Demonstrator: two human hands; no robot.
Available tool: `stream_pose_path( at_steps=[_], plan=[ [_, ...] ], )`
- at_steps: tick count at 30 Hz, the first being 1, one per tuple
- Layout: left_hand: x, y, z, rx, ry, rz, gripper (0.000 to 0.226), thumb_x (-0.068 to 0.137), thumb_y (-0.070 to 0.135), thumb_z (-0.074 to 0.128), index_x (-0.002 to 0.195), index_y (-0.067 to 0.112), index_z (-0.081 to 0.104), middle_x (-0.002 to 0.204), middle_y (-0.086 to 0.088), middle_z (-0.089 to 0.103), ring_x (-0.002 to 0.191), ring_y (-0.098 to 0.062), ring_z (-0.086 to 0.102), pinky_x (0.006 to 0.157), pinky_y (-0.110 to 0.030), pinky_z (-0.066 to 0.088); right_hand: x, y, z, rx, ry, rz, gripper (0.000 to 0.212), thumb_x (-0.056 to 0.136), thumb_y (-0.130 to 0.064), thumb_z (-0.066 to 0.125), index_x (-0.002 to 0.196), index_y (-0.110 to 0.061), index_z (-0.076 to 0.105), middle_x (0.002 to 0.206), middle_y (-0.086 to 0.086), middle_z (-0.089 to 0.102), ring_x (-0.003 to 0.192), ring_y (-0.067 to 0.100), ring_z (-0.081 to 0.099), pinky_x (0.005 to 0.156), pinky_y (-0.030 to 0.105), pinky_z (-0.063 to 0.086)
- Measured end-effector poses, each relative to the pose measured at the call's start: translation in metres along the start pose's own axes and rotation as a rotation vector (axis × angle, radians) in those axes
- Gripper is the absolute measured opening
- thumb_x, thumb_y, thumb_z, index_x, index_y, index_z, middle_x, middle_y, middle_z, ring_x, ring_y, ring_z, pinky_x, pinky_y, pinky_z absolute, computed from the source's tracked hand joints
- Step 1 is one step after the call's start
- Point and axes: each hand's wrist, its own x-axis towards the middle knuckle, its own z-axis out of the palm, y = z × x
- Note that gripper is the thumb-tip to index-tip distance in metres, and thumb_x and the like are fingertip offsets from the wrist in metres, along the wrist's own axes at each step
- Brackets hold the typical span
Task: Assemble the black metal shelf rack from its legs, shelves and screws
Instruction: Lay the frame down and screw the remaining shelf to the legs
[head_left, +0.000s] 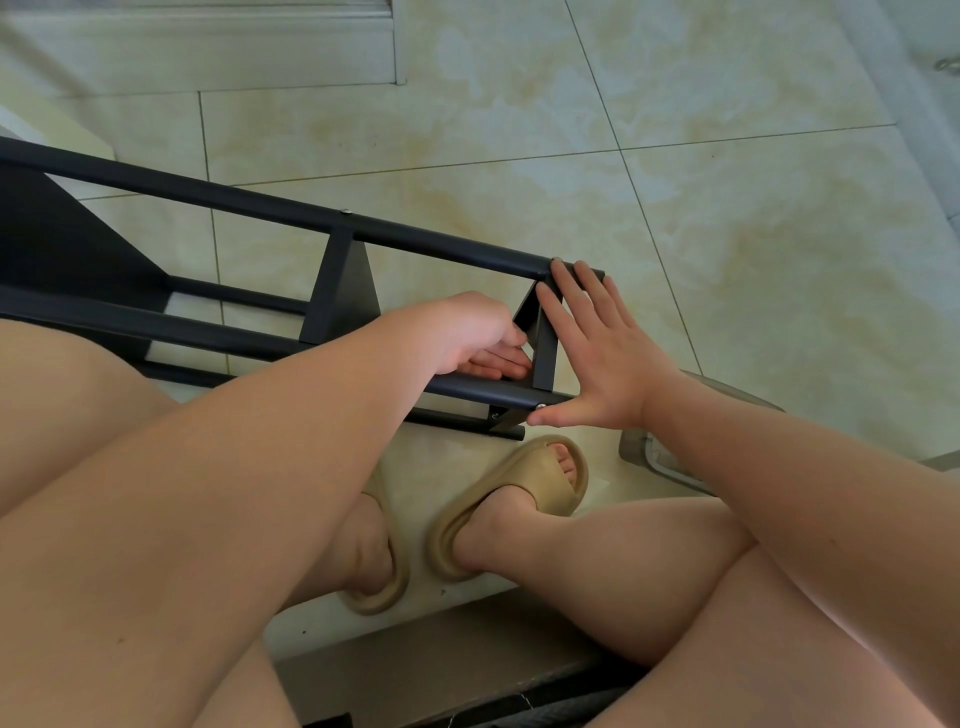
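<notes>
Presses right hand (597, 358), fingers straight, against end shelf (545, 364) of rack (260, 208). Reaches left hand (478, 338) inside, fingers curled; cannot tell whether gripping anything.

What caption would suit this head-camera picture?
Right hand flat against the end shelf of the black rack, left hand inside its frame.

The floor (727, 234) is laid with large cream tiles, marbled in yellow-brown and divided by thin dark grout lines. The black metal rack (208, 200) lies on its side across the floor's left half, its long legs running from the left edge towards the middle. Near the rack's end, two feet in tan slippers (524, 483) stand on the tiles. Towards the right edge sits a pale grey plastic object (644, 452), partly hidden.
</notes>
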Motion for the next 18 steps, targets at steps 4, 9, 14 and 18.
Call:
stream_pose_path(
  at_steps=[4, 9, 14, 18],
  plan=[
    [0.0009, -0.0006, -0.0007, 0.004, -0.004, 0.01, 0.008, 0.102, 0.013, 0.053, 0.097, 0.012, 0.059, 0.07, 0.0, 0.076, 0.067, -0.011, 0.075, 0.054, -0.022, 0.057, 0.0004, -0.0001, 0.0004, 0.002, 0.004, -0.002, 0.136, 0.067, -0.101, 0.029, 0.161, -0.009, -0.002, 0.168, 0.017, -0.01, 0.155, 0.036, -0.011, 0.126, 0.053, -0.002],
    [0.002, -0.0009, -0.0027, 0.022, -0.031, 0.01, 0.009, 0.103, 0.013, 0.051, 0.098, 0.013, 0.059, 0.07, 0.0, 0.076, 0.066, -0.01, 0.074, 0.052, -0.021, 0.057, 0.0005, 0.0, 0.0004, 0.001, 0.005, -0.001, 0.135, 0.068, -0.101, 0.028, 0.161, -0.008, -0.001, 0.168, 0.016, -0.01, 0.155, 0.036, -0.012, 0.126, 0.053, -0.002],
    [0.0023, -0.0005, -0.0058, 0.1, -0.013, 0.009, 0.009, 0.102, 0.016, 0.053, 0.098, 0.014, 0.061, 0.078, 0.0, 0.077, 0.072, -0.012, 0.075, 0.06, -0.023, 0.059, 0.0007, 0.0008, 0.0007, -0.001, 0.003, 0.0, 0.136, 0.067, -0.102, 0.028, 0.161, -0.009, -0.002, 0.168, 0.016, -0.011, 0.154, 0.036, -0.013, 0.125, 0.053, -0.003],
    [-0.0014, 0.0011, -0.0065, 0.147, -0.011, 0.007, 0.01, 0.103, 0.016, 0.053, 0.097, 0.014, 0.061, 0.076, 0.0, 0.077, 0.071, -0.011, 0.075, 0.059, -0.021, 0.057, 0.0009, 0.0006, 0.001, -0.002, 0.004, -0.002, 0.136, 0.067, -0.102, 0.027, 0.161, -0.009, -0.002, 0.168, 0.016, -0.011, 0.155, 0.036, -0.012, 0.125, 0.054, -0.002]
  ],
)
